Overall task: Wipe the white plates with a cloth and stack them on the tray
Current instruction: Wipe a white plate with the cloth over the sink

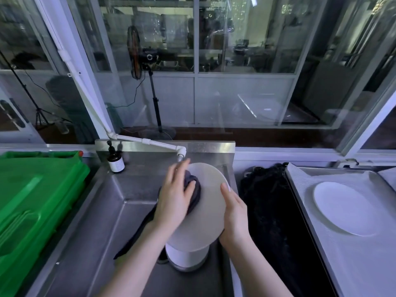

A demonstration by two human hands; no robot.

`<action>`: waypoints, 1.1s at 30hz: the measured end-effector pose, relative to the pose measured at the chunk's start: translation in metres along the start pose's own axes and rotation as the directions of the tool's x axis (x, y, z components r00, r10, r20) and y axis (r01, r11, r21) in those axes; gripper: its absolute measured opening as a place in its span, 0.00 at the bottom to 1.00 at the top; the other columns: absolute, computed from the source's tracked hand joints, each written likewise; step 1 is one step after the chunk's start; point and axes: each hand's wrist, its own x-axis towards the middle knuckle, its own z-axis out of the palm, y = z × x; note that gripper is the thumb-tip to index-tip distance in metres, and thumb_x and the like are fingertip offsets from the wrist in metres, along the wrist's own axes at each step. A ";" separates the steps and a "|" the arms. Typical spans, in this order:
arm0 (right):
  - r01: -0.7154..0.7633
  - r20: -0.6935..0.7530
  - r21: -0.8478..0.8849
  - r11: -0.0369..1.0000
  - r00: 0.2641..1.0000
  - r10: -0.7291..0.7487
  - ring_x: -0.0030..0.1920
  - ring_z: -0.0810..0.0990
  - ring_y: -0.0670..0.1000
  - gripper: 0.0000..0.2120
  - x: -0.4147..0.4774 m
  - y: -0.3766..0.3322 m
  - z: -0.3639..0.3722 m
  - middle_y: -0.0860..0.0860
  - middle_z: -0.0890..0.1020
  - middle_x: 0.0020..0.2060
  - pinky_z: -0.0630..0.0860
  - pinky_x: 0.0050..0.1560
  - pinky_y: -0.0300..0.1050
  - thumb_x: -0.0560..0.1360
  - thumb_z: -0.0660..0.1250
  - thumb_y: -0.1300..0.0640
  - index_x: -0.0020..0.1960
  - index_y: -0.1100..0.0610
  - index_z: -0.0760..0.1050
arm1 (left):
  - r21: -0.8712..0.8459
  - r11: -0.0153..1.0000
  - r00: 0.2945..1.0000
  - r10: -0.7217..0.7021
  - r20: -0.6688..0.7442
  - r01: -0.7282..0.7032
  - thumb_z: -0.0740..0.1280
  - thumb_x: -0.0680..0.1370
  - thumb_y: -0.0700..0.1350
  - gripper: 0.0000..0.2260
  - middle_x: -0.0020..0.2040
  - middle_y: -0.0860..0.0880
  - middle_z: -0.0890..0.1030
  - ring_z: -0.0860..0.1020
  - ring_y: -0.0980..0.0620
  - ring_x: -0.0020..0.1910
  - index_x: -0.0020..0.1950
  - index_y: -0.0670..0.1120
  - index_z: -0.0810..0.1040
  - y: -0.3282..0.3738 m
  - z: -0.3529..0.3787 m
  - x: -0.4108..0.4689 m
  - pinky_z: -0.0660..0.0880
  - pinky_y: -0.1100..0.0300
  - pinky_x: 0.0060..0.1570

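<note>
White plate (209,202): was held tilted above the sink (128,189), just below the tap (181,152), its face turned toward the person.
Step in hand: wiping, to judge by the cloth (194,189) bunched against the left part of that face, with a long tail hanging down past the wrist.
Done so far: a single plate (347,209) lay flat on the tray (342,254) at the right, well apart from the sink; it was likely already wiped.
Left to do: finish this one and carry it over to the tray; then the stack (187,258) standing in the sink directly under the held plate. How many plates were in it could not be counted. The task looked to be in its early part.
Left hand (173,198): lay over the cloth with fingers stretched toward the plate's top edge and the thumb hooked over the bunch, keeping it pressed to the plate.
Right hand (234,215): gripped the plate's right rim, thumb on the front face, fingers hidden behind it; it appeared to carry the plate's weight.
Nearby: a green crate (32,200) stood to the left of the sink and a brown bottle (115,161) at its back corner.
</note>
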 end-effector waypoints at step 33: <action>0.009 -0.046 0.077 0.997 0.999 -0.006 0.59 0.83 0.61 0.15 0.019 -0.010 0.016 0.62 0.85 0.55 0.76 0.65 0.58 0.82 0.63 0.54 0.60 0.62 0.82 | 0.106 0.947 0.905 0.250 0.344 -0.302 0.51 0.81 0.55 0.28 0.79 0.46 0.60 0.55 0.46 0.79 0.77 0.40 0.62 0.005 0.001 0.005 0.59 0.46 0.75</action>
